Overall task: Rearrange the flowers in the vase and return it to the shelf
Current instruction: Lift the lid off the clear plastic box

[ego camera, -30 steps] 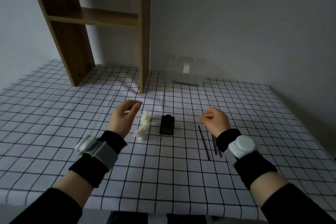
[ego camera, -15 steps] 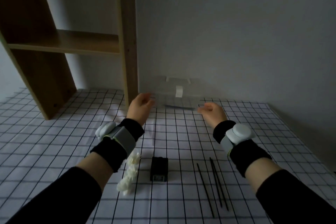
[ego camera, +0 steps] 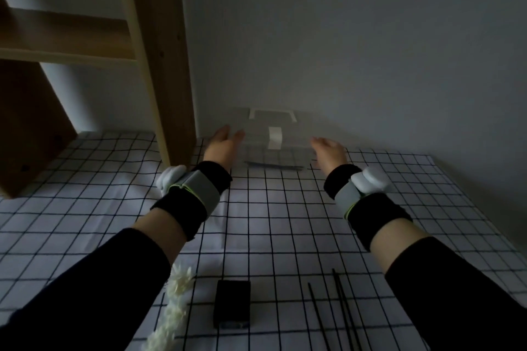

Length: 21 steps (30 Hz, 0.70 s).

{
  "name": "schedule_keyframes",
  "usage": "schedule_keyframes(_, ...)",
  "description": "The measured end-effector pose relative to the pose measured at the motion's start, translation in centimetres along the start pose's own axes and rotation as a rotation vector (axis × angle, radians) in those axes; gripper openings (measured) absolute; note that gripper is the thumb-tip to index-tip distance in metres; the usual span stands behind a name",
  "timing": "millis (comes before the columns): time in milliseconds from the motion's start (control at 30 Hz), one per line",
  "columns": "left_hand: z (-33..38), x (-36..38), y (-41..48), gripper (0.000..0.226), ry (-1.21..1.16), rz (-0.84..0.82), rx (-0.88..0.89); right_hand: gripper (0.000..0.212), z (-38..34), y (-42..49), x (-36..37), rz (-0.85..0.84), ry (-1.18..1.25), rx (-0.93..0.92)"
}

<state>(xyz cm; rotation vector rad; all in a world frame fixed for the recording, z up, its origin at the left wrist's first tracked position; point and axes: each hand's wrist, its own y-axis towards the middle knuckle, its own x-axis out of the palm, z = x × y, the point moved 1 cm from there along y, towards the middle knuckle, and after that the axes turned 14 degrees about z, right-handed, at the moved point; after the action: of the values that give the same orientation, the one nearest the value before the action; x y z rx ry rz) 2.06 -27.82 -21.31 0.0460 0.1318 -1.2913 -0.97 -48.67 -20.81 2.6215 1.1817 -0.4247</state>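
Gridded cloth [ego camera: 271, 222], left hand [ego camera: 224, 145], right hand [ego camera: 328, 151] flanking clear box [ego camera: 273, 134]

Dimly lit. Plain grey wall [ego camera: 356, 37] behind; wooden shelf [ego camera: 65, 40] at left, standing on bench [ego camera: 285, 236] under white, black-gridded cloth [ego camera: 85, 202].

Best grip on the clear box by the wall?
Probably the two end walls, one hand each, approaching from the front. The clear box is wide and low, sits near the wall, and the shelf post crowds its left end. The left hand and right hand flank it.
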Motion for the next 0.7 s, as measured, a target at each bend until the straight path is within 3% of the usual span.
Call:
schedule_keyframes(167, 0.5, -1.2, -2.9, 0.062, -0.013, -0.009, 0.031, 0.021, 0.2, -2.1, -1.6, -0.025, 0.051, -0.001)
schedule_keyframes(367, 0.0, -3.8, -7.9, 0.064, 0.008, -0.056, 0.027, 0.039, 1.0, -5.7, -4.8, -0.071, 0.056, -0.021)
schedule_keyframes(533, 0.2, -5.7, -11.3, 0.063, -0.001, -0.069, 0.019, 0.030, 1.3, -8.8, -7.0, -0.104, 0.068, -0.025)
schedule_keyframes(700, -0.1, -6.7, -13.3, 0.051, 0.096, -0.050, 0.081, 0.038, 1.7, -10.4, -7.6, -0.105, 0.067, -0.011)
